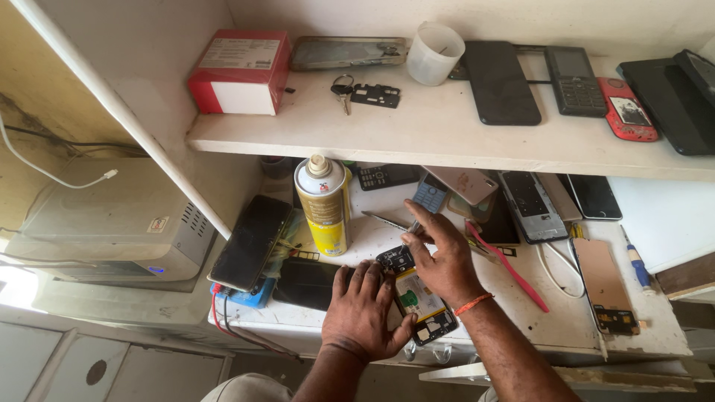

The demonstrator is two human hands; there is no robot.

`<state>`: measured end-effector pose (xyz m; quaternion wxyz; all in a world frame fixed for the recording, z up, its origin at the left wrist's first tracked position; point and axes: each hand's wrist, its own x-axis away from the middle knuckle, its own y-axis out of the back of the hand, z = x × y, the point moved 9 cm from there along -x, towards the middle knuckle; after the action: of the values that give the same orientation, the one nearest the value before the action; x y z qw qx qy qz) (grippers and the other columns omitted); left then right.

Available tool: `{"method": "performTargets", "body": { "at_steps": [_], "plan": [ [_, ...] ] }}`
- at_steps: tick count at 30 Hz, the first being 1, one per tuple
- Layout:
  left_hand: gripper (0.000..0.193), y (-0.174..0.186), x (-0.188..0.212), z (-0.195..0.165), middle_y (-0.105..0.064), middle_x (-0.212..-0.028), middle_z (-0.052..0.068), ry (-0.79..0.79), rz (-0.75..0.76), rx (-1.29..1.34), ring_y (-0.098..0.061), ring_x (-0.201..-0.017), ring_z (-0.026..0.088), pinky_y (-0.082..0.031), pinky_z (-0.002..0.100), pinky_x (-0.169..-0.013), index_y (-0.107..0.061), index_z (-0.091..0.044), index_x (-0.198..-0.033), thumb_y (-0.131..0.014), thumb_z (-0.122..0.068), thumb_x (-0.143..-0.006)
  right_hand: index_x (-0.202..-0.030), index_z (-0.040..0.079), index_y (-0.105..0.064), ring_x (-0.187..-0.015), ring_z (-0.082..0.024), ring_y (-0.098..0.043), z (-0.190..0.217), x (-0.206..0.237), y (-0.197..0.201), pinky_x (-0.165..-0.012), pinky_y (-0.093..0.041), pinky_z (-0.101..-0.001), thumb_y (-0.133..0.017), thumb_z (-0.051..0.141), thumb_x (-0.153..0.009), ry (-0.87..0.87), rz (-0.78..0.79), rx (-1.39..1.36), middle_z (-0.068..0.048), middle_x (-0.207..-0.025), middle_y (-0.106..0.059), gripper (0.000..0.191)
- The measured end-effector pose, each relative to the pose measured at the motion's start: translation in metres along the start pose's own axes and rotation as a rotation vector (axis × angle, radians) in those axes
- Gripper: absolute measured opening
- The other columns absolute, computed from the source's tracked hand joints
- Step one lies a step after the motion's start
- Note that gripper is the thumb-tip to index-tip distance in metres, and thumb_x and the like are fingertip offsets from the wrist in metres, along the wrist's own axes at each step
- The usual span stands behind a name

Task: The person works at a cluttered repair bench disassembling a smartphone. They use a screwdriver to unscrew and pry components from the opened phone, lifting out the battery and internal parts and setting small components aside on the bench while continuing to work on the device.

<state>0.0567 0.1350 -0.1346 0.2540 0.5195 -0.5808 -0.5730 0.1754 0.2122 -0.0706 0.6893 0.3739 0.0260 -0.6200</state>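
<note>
An opened mobile phone with its back off lies on the white workbench, showing a yellow battery and a green circuit board. My left hand presses flat on the phone's left side and holds it down. My right hand rests over the phone's upper end and grips a thin metal tool, probably tweezers, whose tip points up and left. An orange thread band circles my right wrist.
A yellow and white spray can stands just left of my hands. A black phone leans at the left. Several phones and parts lie behind, plus a pink strip. The upper shelf holds a red box, cup, keys, phones.
</note>
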Motion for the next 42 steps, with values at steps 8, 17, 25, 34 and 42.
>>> {"method": "performTargets", "body": {
  "at_steps": [8, 17, 25, 34, 42],
  "plan": [
    [0.085, 0.0, 0.001, 0.0, -0.048, -0.144, 0.03, -0.001, -0.002, 0.002, -0.038, -0.141, 0.042, -0.019, 0.065, -0.114, -0.053, 0.003, -0.14, -0.049, -0.065, -0.089, -0.145, 0.012, -0.053, -0.104, -0.02, -0.071, 0.014, 0.002, 0.001, -0.089, -0.061, -0.0326, -0.069, 0.005, -0.093, 0.102, -0.01, 0.033, -0.013, -0.119, -0.069, 0.055],
    [0.083, 0.003, 0.001, -0.001, -0.049, -0.144, 0.03, -0.012, -0.023, -0.018, -0.038, -0.141, 0.042, -0.02, 0.064, -0.115, -0.053, 0.002, -0.139, -0.048, -0.064, -0.089, -0.141, 0.012, -0.057, -0.1, -0.02, -0.072, 0.013, 0.002, 0.004, -0.086, -0.061, -0.0319, -0.072, 0.006, -0.093, 0.147, -0.038, 0.068, -0.013, -0.113, -0.072, 0.05],
    [0.085, -0.001, 0.001, 0.0, -0.047, -0.145, 0.03, 0.007, 0.022, -0.002, -0.037, -0.142, 0.042, -0.018, 0.065, -0.115, -0.052, 0.002, -0.14, -0.047, -0.065, -0.089, -0.15, 0.007, -0.049, -0.104, -0.02, -0.072, 0.0, 0.003, 0.002, -0.092, -0.061, -0.0335, -0.06, 0.004, -0.103, 0.125, -0.013, -0.052, -0.015, -0.122, -0.07, 0.049],
    [0.086, -0.002, 0.002, 0.002, -0.047, -0.146, 0.029, 0.012, 0.016, 0.01, -0.037, -0.142, 0.042, -0.018, 0.064, -0.116, -0.052, 0.003, -0.14, -0.047, -0.066, -0.089, -0.15, 0.007, -0.049, -0.099, -0.018, -0.073, -0.007, 0.001, 0.005, -0.088, -0.062, -0.0336, -0.061, 0.006, -0.1, 0.091, -0.025, 0.001, -0.016, -0.122, -0.071, 0.051],
    [0.087, -0.006, 0.003, 0.004, -0.047, -0.146, 0.03, 0.017, 0.024, 0.003, -0.037, -0.142, 0.042, -0.019, 0.064, -0.115, -0.051, 0.005, -0.139, -0.047, -0.066, -0.089, -0.151, 0.008, -0.048, -0.092, -0.017, -0.075, -0.021, 0.001, 0.004, -0.086, -0.063, -0.0313, -0.059, 0.004, -0.097, -0.089, -0.011, 0.025, -0.011, -0.112, -0.077, 0.056]
  ]
}}
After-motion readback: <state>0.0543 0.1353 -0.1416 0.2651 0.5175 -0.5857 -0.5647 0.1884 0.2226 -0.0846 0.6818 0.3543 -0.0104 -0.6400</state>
